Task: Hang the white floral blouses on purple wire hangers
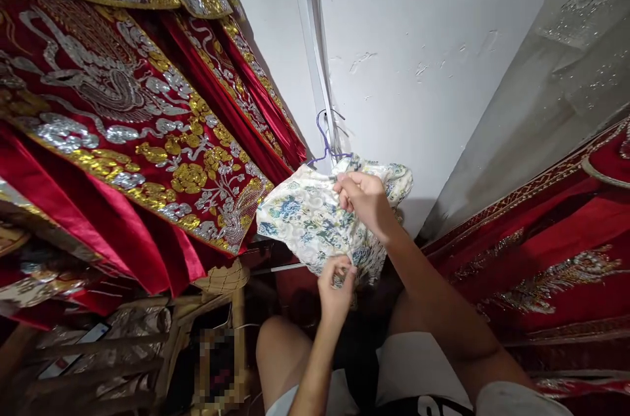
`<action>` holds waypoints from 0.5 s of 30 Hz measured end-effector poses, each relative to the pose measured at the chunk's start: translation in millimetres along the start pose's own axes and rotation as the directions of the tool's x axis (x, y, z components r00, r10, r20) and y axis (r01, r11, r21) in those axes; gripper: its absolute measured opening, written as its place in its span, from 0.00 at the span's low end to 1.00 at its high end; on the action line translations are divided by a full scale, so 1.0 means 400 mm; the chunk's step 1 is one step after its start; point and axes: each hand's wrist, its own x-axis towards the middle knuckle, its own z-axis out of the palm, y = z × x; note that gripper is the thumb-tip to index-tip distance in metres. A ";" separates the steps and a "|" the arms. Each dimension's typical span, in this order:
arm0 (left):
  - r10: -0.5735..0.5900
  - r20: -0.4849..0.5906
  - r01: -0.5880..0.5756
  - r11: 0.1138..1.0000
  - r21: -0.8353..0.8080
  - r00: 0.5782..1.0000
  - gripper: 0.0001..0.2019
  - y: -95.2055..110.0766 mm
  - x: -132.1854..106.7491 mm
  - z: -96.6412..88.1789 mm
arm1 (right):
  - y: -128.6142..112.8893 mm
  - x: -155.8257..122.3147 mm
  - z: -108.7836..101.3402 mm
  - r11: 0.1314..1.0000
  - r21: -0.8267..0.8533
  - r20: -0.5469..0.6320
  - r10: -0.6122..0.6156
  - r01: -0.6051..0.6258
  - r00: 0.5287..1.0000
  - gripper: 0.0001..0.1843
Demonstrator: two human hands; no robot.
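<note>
A white short-sleeved blouse [305,222] with a blue, green and yellow flower pattern hangs from a thin purple hanger [325,137]. My right hand [367,201] is closed in a pinch on the blouse's front opening, just below the collar. Lower down, my left hand [335,288] pinches the front edge of the same blouse between thumb and fingers. The cloth between the two hands runs roughly along the front opening. Whether either hand has a button in it is too small to tell.
Red garments with gold and silver embroidery [189,176] hang on the left. A metal upright [312,29] stands against the white wall [408,75]. More red embroidered cloth [566,258] hangs on the right beside sheer grey fabric [522,121]. At lower left a phone [79,347] lies on a wooden rack.
</note>
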 end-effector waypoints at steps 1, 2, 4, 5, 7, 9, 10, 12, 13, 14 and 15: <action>0.037 -0.058 -0.038 0.999 -0.019 0.998 0.11 0.042 0.046 -0.021 | 0.001 -0.014 -0.005 1.000 -0.015 0.000 -0.009 0.009 1.000 0.19; 0.106 -0.121 -0.109 0.994 -0.012 0.987 0.15 0.090 0.099 -0.044 | 0.001 -0.027 -0.010 0.999 -0.034 0.005 -0.025 0.025 1.000 0.18; 0.278 -0.163 -0.270 0.960 0.073 0.947 0.18 0.185 0.209 -0.084 | -0.002 -0.046 -0.020 0.995 -0.074 0.024 -0.072 0.073 0.997 0.19; 0.363 -0.099 -0.350 0.928 0.130 0.927 0.18 0.228 0.258 -0.098 | -0.004 -0.051 -0.023 0.991 -0.090 0.036 -0.094 0.097 0.995 0.19; 0.461 0.080 -0.467 0.855 0.227 0.884 0.13 0.293 0.327 -0.107 | -0.001 -0.051 -0.024 0.986 -0.107 0.053 -0.122 0.127 0.991 0.20; 0.491 0.208 -0.533 0.794 0.292 0.846 0.09 0.330 0.357 -0.101 | 0.019 -0.042 -0.019 0.982 -0.123 0.054 -0.141 0.146 0.989 0.21; 0.495 0.235 -0.547 0.775 0.316 0.837 0.10 0.338 0.362 -0.097 | 0.038 -0.035 -0.015 0.975 -0.151 0.046 -0.159 0.164 0.986 0.20; 0.504 0.213 -0.547 0.760 0.352 0.837 0.10 0.338 0.367 -0.104 | 0.091 -0.022 -0.006 0.937 -0.279 0.032 -0.209 0.209 0.977 0.20; 0.511 0.152 -0.529 0.770 0.356 0.846 0.10 0.331 0.373 -0.119 | 0.122 -0.018 -0.002 0.904 -0.365 0.040 -0.225 0.224 0.974 0.20; 0.515 0.053 -0.500 0.796 0.340 0.856 0.10 0.320 0.382 -0.143 | 0.152 -0.018 0.000 0.866 -0.448 0.055 -0.222 0.223 0.974 0.21; 0.502 -0.080 -0.460 0.836 0.298 0.861 0.10 0.303 0.395 -0.175 | 0.181 -0.022 0.001 0.833 -0.512 0.074 -0.200 0.209 0.977 0.23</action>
